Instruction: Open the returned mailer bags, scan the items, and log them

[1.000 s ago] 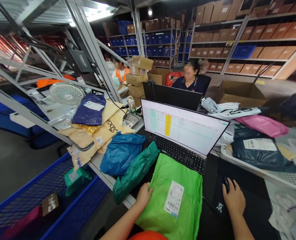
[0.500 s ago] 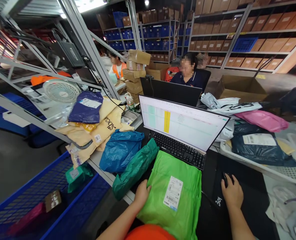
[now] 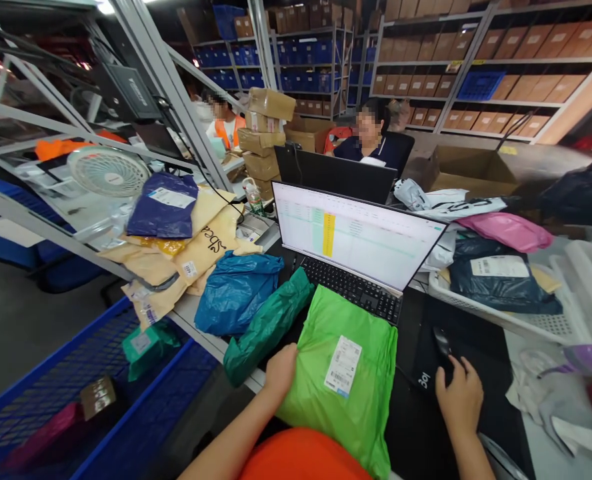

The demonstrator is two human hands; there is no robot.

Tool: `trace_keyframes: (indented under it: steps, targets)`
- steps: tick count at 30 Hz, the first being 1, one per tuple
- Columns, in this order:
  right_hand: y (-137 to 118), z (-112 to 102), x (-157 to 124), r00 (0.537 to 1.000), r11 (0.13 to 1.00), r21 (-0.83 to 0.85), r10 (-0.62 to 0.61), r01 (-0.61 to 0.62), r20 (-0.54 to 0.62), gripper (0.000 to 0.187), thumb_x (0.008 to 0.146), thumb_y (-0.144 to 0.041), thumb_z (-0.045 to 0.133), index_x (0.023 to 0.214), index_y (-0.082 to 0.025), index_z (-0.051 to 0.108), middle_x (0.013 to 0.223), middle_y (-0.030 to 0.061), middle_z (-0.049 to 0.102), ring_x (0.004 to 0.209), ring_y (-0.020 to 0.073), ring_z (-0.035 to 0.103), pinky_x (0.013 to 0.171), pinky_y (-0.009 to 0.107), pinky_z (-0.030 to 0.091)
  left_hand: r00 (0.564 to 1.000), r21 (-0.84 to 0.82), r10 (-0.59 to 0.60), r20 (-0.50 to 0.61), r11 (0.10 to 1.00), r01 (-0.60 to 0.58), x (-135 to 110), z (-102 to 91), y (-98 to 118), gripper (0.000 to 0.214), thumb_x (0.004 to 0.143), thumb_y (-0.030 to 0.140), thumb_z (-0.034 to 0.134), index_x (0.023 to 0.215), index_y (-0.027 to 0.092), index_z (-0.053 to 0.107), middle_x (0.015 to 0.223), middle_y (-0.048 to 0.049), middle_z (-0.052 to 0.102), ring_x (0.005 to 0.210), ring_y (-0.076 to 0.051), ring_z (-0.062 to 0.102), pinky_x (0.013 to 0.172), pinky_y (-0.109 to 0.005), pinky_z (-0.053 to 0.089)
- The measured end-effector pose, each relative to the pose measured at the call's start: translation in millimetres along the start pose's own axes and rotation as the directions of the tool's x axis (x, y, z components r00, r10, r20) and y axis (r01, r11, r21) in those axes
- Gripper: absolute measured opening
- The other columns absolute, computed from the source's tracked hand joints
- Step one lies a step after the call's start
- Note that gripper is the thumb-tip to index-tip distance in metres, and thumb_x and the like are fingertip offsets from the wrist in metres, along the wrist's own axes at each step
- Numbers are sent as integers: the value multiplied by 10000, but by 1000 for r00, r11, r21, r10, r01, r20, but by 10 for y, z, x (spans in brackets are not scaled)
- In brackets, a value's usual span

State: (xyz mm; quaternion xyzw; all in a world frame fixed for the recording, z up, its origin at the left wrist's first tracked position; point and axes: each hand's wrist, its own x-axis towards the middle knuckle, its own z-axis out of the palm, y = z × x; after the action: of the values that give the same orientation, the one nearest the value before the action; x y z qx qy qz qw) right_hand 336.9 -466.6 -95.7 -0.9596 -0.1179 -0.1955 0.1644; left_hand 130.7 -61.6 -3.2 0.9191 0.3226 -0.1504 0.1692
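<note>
A bright green plastic mailing bag (image 3: 321, 407) with a white shipping label (image 3: 343, 365) lies in front of the keyboard (image 3: 359, 287). My left hand (image 3: 282, 369) is closed on its left edge, with the thumb side uppermost. To the right, my right hand (image 3: 459, 397) rests over the black mouse pad (image 3: 496, 380), holding nothing, its fingers loosely apart. Just beyond its fingertips sits a black mouse (image 3: 442, 341). Left of the green bag are a rolled teal parcel (image 3: 271, 327) and a blue parcel (image 3: 239, 293).
A monitor (image 3: 351, 233) showing a spreadsheet stands behind the keyboard. At right, a white basket (image 3: 496, 317) holds several parcels. Cream mailers (image 3: 211, 247) and a purple parcel (image 3: 161, 207) are piled at left, above a blue crate (image 3: 141, 413). A person (image 3: 369, 143) sits opposite.
My right hand has come back off the mouse toward me. My left hand still grips the green bag's edge. The camera view has shifted slightly.
</note>
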Motion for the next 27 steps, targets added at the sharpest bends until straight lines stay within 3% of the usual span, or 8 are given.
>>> trace_keyframes:
  steps: [6, 9, 12, 14, 17, 21, 24, 27]
  targets:
    - [130, -76, -694, 931, 992, -103, -30, 73, 365, 392, 950, -291, 429, 1214, -93, 641, 1204, 194, 640, 1088, 301, 614, 914, 384, 477, 971, 28, 176, -159, 984, -173, -220, -733, 140, 293, 1037, 296, 368, 950, 219, 636, 1011, -74, 712, 982, -228, 670, 796, -290, 427]
    - [-7, -222, -721, 872, 979, -181, 3, 98, 489, 351, 987, -266, 415, 1207, -113, 642, 1133, 168, 658, 1033, 283, 634, 899, 362, 471, 899, -23, 395, -189, 913, -406, -342, -1202, 95, 297, 1017, 339, 402, 861, 214, 622, 899, -63, 696, 880, -220, 655, 756, -289, 420]
    - [-224, -393, -648, 801, 976, -209, 81, 56, 594, 310, 990, -218, 416, 1166, -97, 641, 1115, 172, 664, 1040, 277, 642, 898, 341, 462, 816, -147, 563, -134, 803, -578, -358, -1480, -59, 306, 1004, 380, 409, 835, 218, 606, 865, -40, 685, 863, -207, 646, 765, -280, 432]
    - [-360, -475, -633, 773, 978, -208, 117, 21, 624, 312, 972, -154, 404, 1164, -68, 634, 1127, 188, 671, 1073, 270, 648, 907, 321, 454, 821, -176, 561, -104, 803, -570, -286, -1492, -182, 310, 993, 402, 413, 818, 219, 593, 860, -40, 684, 859, -215, 646, 770, -288, 448]
    - [-511, -565, -680, 759, 969, -240, 196, -55, 620, 357, 948, -106, 368, 1189, -35, 621, 1077, 207, 701, 1021, 261, 688, 860, 315, 462, 893, -144, 433, -125, 883, -448, -114, -1303, -347, 260, 958, 411, 463, 873, 213, 609, 954, -79, 712, 933, -254, 664, 834, -324, 480]
    - [-621, -759, -759, 735, 940, -292, 323, -176, 597, 418, 987, -244, 332, 1256, -91, 612, 1002, 175, 741, 858, 266, 724, 716, 333, 469, 954, -174, 227, -195, 949, -261, 50, -999, -598, 342, 846, 415, 640, 1106, 194, 633, 1208, -126, 711, 1139, -291, 655, 959, -342, 490]
    - [-746, -939, -758, 761, 941, -199, 339, -275, 553, 514, 1022, -469, 265, 1257, -198, 635, 977, 115, 758, 817, 262, 722, 664, 324, 463, 982, -197, 119, -150, 969, -147, 89, -928, -829, 326, 859, 430, 617, 1071, 186, 660, 1110, -104, 749, 1067, -281, 688, 908, -324, 507]
    - [-1039, -1045, -675, 834, 947, 14, 275, -320, 478, 591, 993, -593, 266, 1238, -228, 661, 1019, 113, 764, 854, 276, 724, 694, 340, 488, 988, -206, 88, -125, 972, -113, 97, -990, -957, 351, 935, 454, 509, 1070, 173, 671, 1102, -109, 756, 1058, -274, 696, 875, -309, 500]
